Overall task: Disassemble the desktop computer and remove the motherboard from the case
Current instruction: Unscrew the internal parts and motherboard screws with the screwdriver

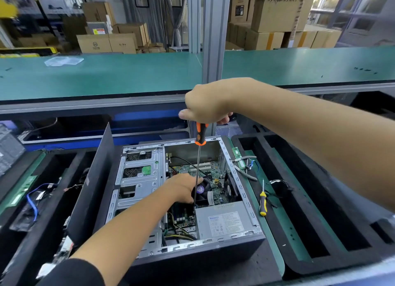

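The open computer case [239, 179] lies on its side in the middle of the bench. Inside it I see the green motherboard [213, 170], a black cooler fan [203, 192], a silver power supply [224, 221] and a drive cage [139, 170]. My right hand [205, 106] grips the top of a long orange-and-black screwdriver [200, 136], held upright, its tip down beside the fan near the power supply. My left hand [183, 187] reaches into the case and holds the fan next to the shaft.
A dark side panel [94, 185] leans up at the case's left. A yellow screwdriver [263, 202], loose cables and a memory stick [238, 157] lie to the right. Black foam trays [320, 200] flank the case; the left tray holds cables. A green shelf [106, 76] runs behind.
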Motion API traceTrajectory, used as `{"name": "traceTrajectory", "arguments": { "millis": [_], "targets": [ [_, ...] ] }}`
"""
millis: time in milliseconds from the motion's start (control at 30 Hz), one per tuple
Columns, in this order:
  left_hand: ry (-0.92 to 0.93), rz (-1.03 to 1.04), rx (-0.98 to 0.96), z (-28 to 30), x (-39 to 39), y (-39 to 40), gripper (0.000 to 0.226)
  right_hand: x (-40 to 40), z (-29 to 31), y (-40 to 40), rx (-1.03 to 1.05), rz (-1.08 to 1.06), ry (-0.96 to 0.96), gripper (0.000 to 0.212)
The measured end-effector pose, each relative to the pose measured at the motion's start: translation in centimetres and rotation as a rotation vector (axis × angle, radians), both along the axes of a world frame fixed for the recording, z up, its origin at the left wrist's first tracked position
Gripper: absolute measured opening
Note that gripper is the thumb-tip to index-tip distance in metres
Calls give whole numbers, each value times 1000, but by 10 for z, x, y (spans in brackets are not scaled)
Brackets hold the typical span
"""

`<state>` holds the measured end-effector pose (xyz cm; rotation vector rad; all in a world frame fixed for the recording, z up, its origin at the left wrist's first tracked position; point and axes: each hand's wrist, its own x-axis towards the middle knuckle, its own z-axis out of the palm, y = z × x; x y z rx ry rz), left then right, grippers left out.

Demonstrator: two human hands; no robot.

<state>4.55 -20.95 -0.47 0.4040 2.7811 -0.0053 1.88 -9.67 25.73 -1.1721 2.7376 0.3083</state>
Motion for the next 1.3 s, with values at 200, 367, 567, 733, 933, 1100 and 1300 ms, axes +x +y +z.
{"name": "traceTrajectory", "arguments": {
  "millis": [200, 367, 567, 733, 933, 1100, 1300],
  "targets": [
    [0, 11, 22, 2, 2, -1, 64, 1, 7, 3, -136, 189, -213, 16],
    [-8, 3, 22, 3, 2, -1, 72, -1, 3, 1, -162, 255, -309, 12],
    [1, 7, 12, 2, 1, 0, 68, 1, 1, 5, -151, 46, -230, 51],
    [-4, 7, 22, 2, 2, -1, 70, 1, -2, 1, -158, 106, -108, 38],
    [1, 4, 23, 1, 2, -1, 70, 1, 2, 3, -160, 272, -182, 15],
    [-22, 16, 37, -3, -1, -3, 68, -5, 3, 10, -241, 235, -329, 22],
    [-54, -92, 79, -13, -5, -4, 70, -6, -17, 10, -485, 54, -421, 26]
  ]
}}
